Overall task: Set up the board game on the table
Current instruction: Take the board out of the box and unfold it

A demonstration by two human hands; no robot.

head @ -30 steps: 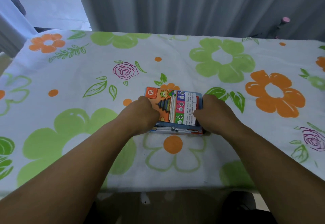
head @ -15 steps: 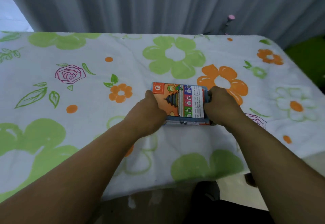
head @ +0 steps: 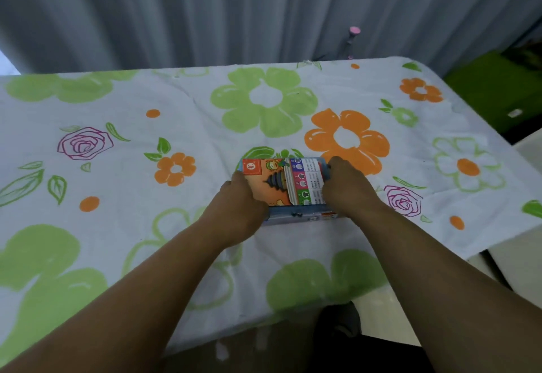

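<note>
While both arms reach forward, the left hand (head: 239,202) grips the left end of the game box (head: 289,183) and the right hand (head: 347,189) grips its right end; the closed box lies flat on the flowered table (head: 117,167).

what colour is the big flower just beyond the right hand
Orange flower with a white centre; the head view shows it.

Home — floral-clothed table (head: 187,103), grey curtain (head: 205,12)
</note>
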